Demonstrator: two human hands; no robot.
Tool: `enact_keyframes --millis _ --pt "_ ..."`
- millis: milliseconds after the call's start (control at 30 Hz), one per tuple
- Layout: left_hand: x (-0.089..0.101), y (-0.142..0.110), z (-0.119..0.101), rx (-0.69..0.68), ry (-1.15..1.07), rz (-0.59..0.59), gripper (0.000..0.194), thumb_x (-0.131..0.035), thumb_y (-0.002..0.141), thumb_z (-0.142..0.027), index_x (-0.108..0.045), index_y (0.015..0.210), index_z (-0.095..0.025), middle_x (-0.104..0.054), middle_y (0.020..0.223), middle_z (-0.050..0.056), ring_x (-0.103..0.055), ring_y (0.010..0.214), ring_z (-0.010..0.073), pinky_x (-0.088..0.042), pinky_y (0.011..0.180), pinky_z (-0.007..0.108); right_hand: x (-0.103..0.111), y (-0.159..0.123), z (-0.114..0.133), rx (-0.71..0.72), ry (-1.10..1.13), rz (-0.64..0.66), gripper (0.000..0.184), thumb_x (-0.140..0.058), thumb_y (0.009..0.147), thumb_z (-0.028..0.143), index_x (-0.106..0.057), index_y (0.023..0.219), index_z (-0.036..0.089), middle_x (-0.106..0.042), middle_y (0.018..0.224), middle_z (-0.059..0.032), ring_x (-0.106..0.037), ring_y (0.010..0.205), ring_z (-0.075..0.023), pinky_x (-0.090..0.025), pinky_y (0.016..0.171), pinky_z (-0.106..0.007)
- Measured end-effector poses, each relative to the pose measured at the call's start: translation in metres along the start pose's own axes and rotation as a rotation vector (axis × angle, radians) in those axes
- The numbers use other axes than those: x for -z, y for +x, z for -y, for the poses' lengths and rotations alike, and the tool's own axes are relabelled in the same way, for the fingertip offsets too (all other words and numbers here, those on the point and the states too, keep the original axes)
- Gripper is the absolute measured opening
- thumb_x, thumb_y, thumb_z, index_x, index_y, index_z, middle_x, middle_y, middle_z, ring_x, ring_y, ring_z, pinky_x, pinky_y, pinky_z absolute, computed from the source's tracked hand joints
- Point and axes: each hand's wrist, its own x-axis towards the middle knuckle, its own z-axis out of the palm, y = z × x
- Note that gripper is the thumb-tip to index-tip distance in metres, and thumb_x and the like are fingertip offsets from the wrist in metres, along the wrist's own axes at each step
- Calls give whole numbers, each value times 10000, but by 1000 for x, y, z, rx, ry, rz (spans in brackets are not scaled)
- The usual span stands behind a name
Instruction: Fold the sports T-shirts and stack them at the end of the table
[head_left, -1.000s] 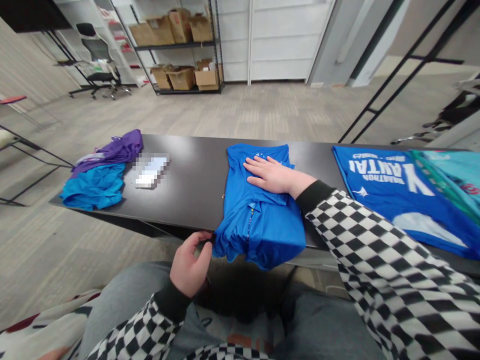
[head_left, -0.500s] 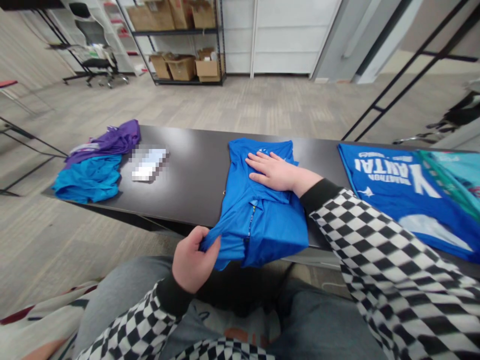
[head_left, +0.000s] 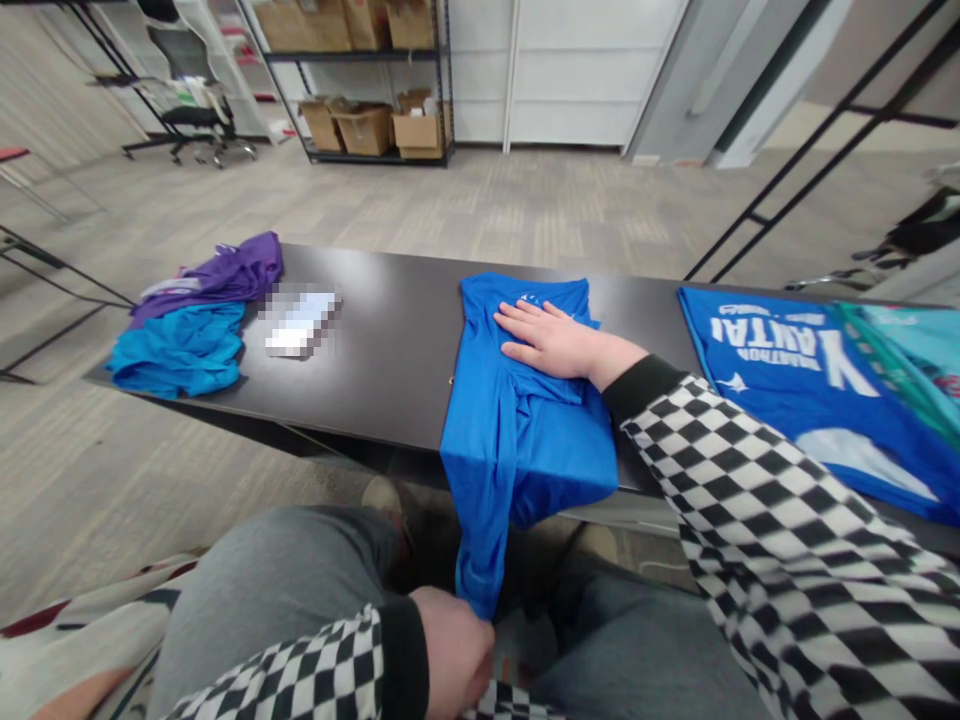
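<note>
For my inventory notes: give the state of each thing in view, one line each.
blue shirt, partly folded on the black table, one long strip hanging over the edge
left hand, gripping the strip's lower end
right hand, pressed flat on the shirt
purple garment, crumpled
turquoise garment, bunched
printed blue shirt, spread flat
pixelated item, lying on the table, too blurred to identify
cardboard boxes, on metal shelving

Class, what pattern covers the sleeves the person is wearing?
Black-and-white checkerboard, seen best in the head view on the right sleeve.
</note>
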Motion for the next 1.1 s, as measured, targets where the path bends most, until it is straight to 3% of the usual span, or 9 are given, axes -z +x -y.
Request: enact_keyframes --millis 33,100,200,300,400,633,833,933,1100 --pt "2 1 4 -16 -10 -11 268 -697 970 -470 -798 947 -222 -842 938 172 -840 880 407 -640 742 470 0 0 0 -2 0 2 758 -418 1150 678 -412 1811 307 -328 1875 -79 -292 1735 -438 -212 1399 -736" --pt "13 -1 12 -27 -70 -165 259 -705 992 -477 -788 915 -244 -838 895 126 -836 862 353 -615 747 417 -1 0 -1 3 3 1 760 -422 1148 681 -418 1809 306 -330 1874 -79 -297 1734 -438 -214 1400 -732" --pt "40 -4 20 -30 -222 -535 265 -648 1081 -447 -750 919 -264 -807 835 37 -798 806 239 -538 712 329 -1 0 -3 22 11 -11 766 -426 1147 684 -420 1808 298 -329 1872 -87 -302 1731 -442 -217 1395 -741" --pt "64 -1 21 -4 -309 -897 226 -604 1126 -417 -738 1035 -260 -750 771 -8 -748 746 189 -482 692 315 -2 0 -3 21 14 -15 764 -429 1147 679 -419 1808 297 -325 1872 -89 -302 1731 -445 -214 1392 -749" --pt "79 9 17 75 -240 -1054 236 -649 1114 -468 -728 1068 -250 -750 770 -10 -730 706 193 -442 652 329 -2 0 -2 11 11 -12 756 -439 1146 669 -426 1805 298 -330 1871 -85 -300 1732 -441 -218 1397 -736" --pt "97 20 6 158 -48 -1036 221 -602 1071 -240 -657 857 -242 -764 761 9 -742 666 209 -360 587 354 -1 -1 0 15 9 -10 753 -432 1154 664 -411 1810 295 -334 1869 -99 -294 1736 -429 -217 1395 -735" --pt "111 17 0 234 -98 -884 318 -552 1143 -436 -695 946 -231 -792 815 60 -772 728 249 -414 609 334 1 -2 2 -6 16 -14 743 -457 1144 662 -432 1801 316 -330 1873 -77 -309 1731 -429 -203 1407 -716" --pt "118 17 -2 260 -65 -806 321 -500 1152 -381 -708 969 -217 -799 839 93 -775 751 254 -436 617 329 0 -2 2 0 22 -20 745 -454 1142 670 -434 1800 321 -337 1869 -75 -307 1732 -427 -209 1405 -717" --pt "123 16 -3 260 -41 -771 295 -476 1135 -307 -708 983 -210 -800 854 98 -785 780 262 -430 616 340 -2 0 -1 15 25 -26 747 -451 1144 664 -435 1800 306 -335 1867 -85 -307 1732 -430 -211 1401 -724"
